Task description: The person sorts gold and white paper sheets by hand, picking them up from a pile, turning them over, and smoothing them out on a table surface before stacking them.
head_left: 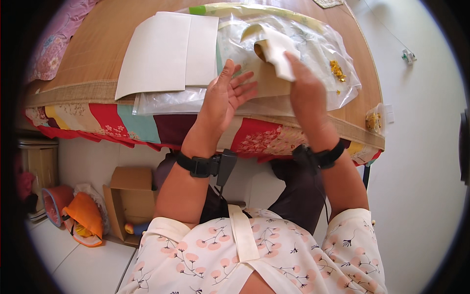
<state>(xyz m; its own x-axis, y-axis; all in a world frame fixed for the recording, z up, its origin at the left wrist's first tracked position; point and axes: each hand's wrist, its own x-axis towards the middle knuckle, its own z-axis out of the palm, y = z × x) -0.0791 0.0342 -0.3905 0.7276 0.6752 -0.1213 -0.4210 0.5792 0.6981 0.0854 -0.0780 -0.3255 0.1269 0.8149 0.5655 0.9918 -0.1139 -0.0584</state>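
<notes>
Head view looks down on a bed covered by a woven straw mat [93,54], its near edge bound in coarse tan cloth, with a patchwork quilt [122,125] of red, teal and yellow panels hanging below that edge.

Much is hidden. The right hand [306,95] shows only its back, so its fingertips are out of sight behind a cream, soft-looking folded piece [276,51] that it holds up above the near edge of the mat; whether this piece is cloth or paper is hard to make out. The left hand [226,95] is just beside it, palm up, fingers spread wide and holding nothing, its fingertips close to the cream piece but not clearly touching.

Under both hands lies a large clear plastic bag [323,49], glossy and crinkled, with pale printed material inside that blurs through the film. A few small gold pieces [337,70] sit within it towards the right edge of the mat. Two flat, stiff white sheets [166,49] overlap the bag at the left.

Each wrist carries a black strap with a small device. A cardboard box [128,201] and an orange bag [84,215] stand on the floor, partly cut off by the dark rim.
</notes>
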